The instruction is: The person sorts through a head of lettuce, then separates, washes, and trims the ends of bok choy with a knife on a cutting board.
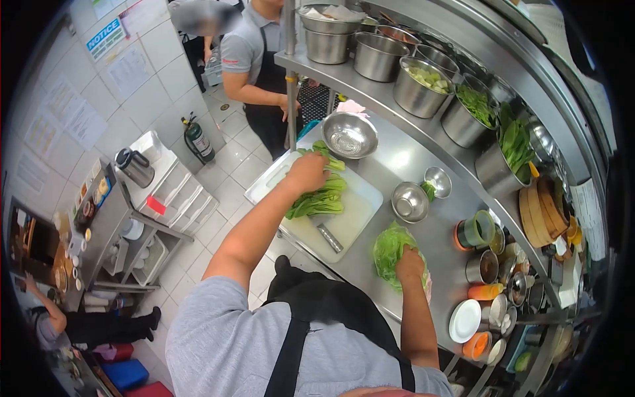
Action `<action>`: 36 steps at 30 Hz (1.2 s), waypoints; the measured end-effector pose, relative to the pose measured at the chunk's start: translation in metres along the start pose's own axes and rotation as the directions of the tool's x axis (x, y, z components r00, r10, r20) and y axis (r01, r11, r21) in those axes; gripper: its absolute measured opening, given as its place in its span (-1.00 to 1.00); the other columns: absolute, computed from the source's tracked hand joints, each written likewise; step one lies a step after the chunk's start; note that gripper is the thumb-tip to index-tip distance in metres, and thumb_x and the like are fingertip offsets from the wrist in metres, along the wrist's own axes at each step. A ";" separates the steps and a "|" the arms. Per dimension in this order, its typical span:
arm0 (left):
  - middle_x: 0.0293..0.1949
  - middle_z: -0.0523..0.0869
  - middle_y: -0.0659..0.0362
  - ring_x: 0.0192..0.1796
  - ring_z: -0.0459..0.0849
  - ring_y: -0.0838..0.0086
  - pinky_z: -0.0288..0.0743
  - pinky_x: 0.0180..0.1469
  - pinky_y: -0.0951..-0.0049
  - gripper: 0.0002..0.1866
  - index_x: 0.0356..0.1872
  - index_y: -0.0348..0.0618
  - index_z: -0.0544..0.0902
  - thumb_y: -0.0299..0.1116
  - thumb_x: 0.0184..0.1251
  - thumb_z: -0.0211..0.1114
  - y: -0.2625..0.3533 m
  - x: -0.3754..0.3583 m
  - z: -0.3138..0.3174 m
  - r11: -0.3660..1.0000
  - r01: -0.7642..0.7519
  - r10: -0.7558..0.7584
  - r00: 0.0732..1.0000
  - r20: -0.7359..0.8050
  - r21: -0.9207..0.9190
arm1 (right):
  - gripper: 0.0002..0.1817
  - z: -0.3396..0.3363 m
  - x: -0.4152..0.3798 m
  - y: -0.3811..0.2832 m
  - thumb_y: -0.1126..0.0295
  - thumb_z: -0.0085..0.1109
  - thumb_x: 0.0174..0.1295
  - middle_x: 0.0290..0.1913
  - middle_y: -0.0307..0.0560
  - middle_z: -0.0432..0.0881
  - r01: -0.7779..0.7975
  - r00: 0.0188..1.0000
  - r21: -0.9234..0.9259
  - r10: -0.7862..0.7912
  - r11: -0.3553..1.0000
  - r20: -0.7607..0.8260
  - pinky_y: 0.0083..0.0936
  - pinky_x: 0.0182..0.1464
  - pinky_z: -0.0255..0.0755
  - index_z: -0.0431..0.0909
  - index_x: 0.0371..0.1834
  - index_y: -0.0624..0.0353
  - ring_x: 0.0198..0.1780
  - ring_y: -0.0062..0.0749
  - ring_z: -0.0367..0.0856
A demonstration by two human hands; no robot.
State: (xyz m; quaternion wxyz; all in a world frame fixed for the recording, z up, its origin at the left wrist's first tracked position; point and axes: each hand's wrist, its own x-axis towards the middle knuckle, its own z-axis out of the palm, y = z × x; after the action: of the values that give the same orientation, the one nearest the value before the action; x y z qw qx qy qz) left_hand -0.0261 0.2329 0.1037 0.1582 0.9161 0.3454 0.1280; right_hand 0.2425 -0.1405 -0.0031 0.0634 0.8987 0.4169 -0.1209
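Nearest, the right hand (410, 264) presses its fingers down on a lettuce head (391, 253), steadying it, while the left hand (306, 173) closes on bok choy (319, 198) bunched on the cutting board (360, 212) beside a knife (329, 237).

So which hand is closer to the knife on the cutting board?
Left. The left hand rests on the bok choy on the cutting board, just above the knife. The right hand is off the board, on the lettuce.

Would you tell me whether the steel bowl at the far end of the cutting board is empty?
Empty: the steel bowl sits upright, its bare shiny inside showing.
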 end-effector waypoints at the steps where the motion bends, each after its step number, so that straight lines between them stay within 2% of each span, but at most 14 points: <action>1: 0.32 0.83 -0.13 0.32 0.81 -0.09 0.70 0.39 -0.04 -0.59 0.24 -0.16 0.87 -0.15 0.54 0.50 0.012 -0.011 -0.006 1.000 0.016 -0.016 1.000 -0.006 0.001 | -0.48 -0.007 -0.003 -0.004 0.36 0.41 0.38 0.39 0.26 0.71 -0.033 0.999 0.028 0.034 0.999 -0.021 0.06 0.27 0.75 0.62 0.40 0.17 0.27 0.23 0.84; 3: 0.26 0.85 -0.16 0.28 0.82 -0.11 0.70 0.37 -0.01 -0.64 0.17 -0.24 0.87 -0.25 0.50 0.52 0.032 -0.027 -0.010 0.987 -0.025 0.002 0.989 -0.145 -0.156 | -0.41 -0.011 0.001 -0.006 0.31 0.46 0.38 0.44 0.25 0.68 -0.054 0.997 0.059 0.057 0.997 -0.043 0.04 0.29 0.75 0.57 0.45 0.17 0.30 0.22 0.83; 7: 0.15 0.88 -0.17 0.19 0.86 -0.07 0.72 0.29 0.04 -0.68 0.10 -0.30 0.87 -0.26 0.53 0.51 0.062 -0.042 0.011 0.944 -0.130 0.084 0.983 -0.162 -0.303 | -0.28 -0.010 0.016 -0.001 0.24 0.59 0.33 0.48 0.27 0.65 -0.057 0.998 0.148 0.058 0.987 -0.002 0.04 0.37 0.72 0.49 0.50 0.22 0.38 0.21 0.78; 9: 0.02 0.91 -0.13 0.07 0.90 -0.03 0.75 0.21 0.11 -0.70 0.05 -0.30 0.88 -0.24 0.58 0.50 0.085 -0.050 0.023 0.854 -0.111 0.109 0.993 -0.034 -0.508 | -0.26 -0.002 0.019 0.004 0.24 0.61 0.32 0.48 0.29 0.66 -0.059 0.998 0.200 0.059 0.978 0.005 0.04 0.40 0.70 0.48 0.50 0.24 0.40 0.22 0.76; 14: -0.06 0.95 0.03 -0.04 0.89 0.26 0.76 0.13 0.19 -0.69 0.06 -0.23 0.87 -0.17 0.63 0.51 0.120 -0.047 0.091 0.757 -0.108 0.271 0.949 0.159 -0.644 | -0.28 0.027 0.033 0.020 0.27 0.62 0.25 0.46 0.26 0.68 -0.025 0.999 0.237 0.030 0.971 -0.018 0.05 0.56 0.54 0.54 0.47 0.17 0.50 0.28 0.63; 16: -0.06 0.96 0.06 -0.06 0.88 0.34 0.76 0.11 0.21 -0.67 0.09 -0.22 0.88 -0.14 0.62 0.52 0.138 -0.046 0.111 0.766 -0.043 0.274 0.924 0.266 -0.641 | -0.30 0.028 0.020 0.020 0.36 0.62 0.17 0.41 0.27 0.69 0.106 0.990 0.305 -0.071 0.946 -0.126 0.04 0.56 0.54 0.59 0.42 0.18 0.49 0.29 0.63; 18: -0.07 0.96 0.04 -0.02 0.90 0.32 0.77 0.13 0.22 -0.66 0.10 -0.20 0.89 -0.13 0.61 0.53 0.155 -0.042 0.140 0.794 -0.081 0.304 0.911 0.278 -0.603 | -0.26 0.021 0.008 0.024 0.36 0.64 0.13 0.41 0.28 0.68 0.131 0.991 0.348 -0.113 0.928 -0.072 0.04 0.55 0.55 0.60 0.44 0.18 0.49 0.27 0.63; 20: 0.03 0.95 -0.05 0.06 0.93 0.21 0.77 0.18 0.17 -0.60 0.18 -0.21 0.86 -0.10 0.59 0.54 0.177 -0.042 0.165 0.793 -0.059 0.334 0.874 0.353 -0.606 | -0.30 0.020 0.002 0.038 0.28 0.67 0.12 0.38 0.26 0.70 0.154 0.988 0.437 -0.151 0.886 -0.043 0.01 0.54 0.56 0.70 0.38 0.18 0.47 0.26 0.65; 23: 0.22 0.88 -0.18 0.23 0.87 -0.10 0.73 0.32 0.06 -0.38 0.42 -0.22 0.74 -0.06 0.49 0.58 0.196 -0.041 0.187 0.915 -0.082 0.243 0.893 0.378 -0.394 | -0.42 0.017 -0.002 0.052 0.27 0.64 0.17 0.36 0.22 0.72 0.134 0.991 0.516 -0.130 0.846 -0.044 0.00 0.51 0.59 0.76 0.27 0.20 0.44 0.21 0.69; 29: 0.18 0.88 -0.20 0.23 0.85 -0.17 0.72 0.30 -0.04 -0.53 0.30 -0.21 0.77 -0.33 0.40 0.49 0.203 -0.050 0.230 0.965 -0.173 0.235 0.904 0.358 -0.196 | -0.60 -0.002 -0.031 0.039 0.33 0.54 0.26 0.26 0.16 0.78 0.101 0.990 0.411 -0.131 0.906 0.045 0.02 0.46 0.63 0.81 0.16 0.18 0.37 0.16 0.76; 30: 0.18 0.88 -0.20 0.23 0.85 -0.17 0.72 0.30 -0.04 -0.53 0.30 -0.21 0.77 -0.33 0.40 0.49 0.200 -0.046 0.228 0.966 -0.175 0.236 0.901 0.364 -0.192 | -0.64 -0.002 -0.039 0.037 0.35 0.51 0.28 0.25 0.15 0.79 0.148 0.984 0.362 -0.175 0.920 0.042 0.03 0.45 0.64 0.82 0.14 0.18 0.36 0.15 0.77; 32: 0.04 0.91 -0.17 0.14 0.89 -0.13 0.74 0.22 -0.05 -0.61 0.18 -0.26 0.81 -0.44 0.33 0.44 0.185 -0.039 0.218 0.931 0.007 0.138 0.919 0.370 -0.364 | -0.68 -0.003 -0.053 0.034 0.38 0.46 0.31 0.26 0.15 0.79 0.197 0.974 0.312 -0.222 0.929 0.047 0.03 0.43 0.65 0.83 0.11 0.17 0.36 0.14 0.78; 34: -0.01 0.92 -0.16 0.09 0.90 -0.13 0.75 0.19 -0.05 -0.64 0.13 -0.28 0.82 -0.46 0.32 0.44 0.177 -0.045 0.204 0.905 0.021 0.132 0.935 0.329 -0.424 | -0.72 -0.003 -0.068 0.029 0.41 0.42 0.33 0.26 0.15 0.79 0.257 0.959 0.259 -0.279 0.931 0.051 0.04 0.42 0.65 0.84 0.09 0.17 0.35 0.13 0.78; 36: -0.06 0.93 -0.14 0.05 0.91 -0.12 0.75 0.15 -0.04 -0.68 0.07 -0.30 0.83 -0.48 0.31 0.44 0.170 -0.048 0.197 0.875 0.030 0.119 0.954 0.275 -0.484 | -0.76 -0.005 -0.076 0.024 0.45 0.35 0.36 0.22 0.15 0.83 0.295 0.955 0.293 -0.285 0.910 -0.077 0.08 0.37 0.69 0.86 0.04 0.14 0.30 0.17 0.82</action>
State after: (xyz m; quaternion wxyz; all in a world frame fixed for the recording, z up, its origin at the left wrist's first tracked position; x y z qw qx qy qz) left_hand 0.1068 0.0399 -0.0193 0.4283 0.8641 0.2534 0.0748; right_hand 0.2141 -0.2105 0.0222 -0.0997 0.8278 0.5232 -0.1762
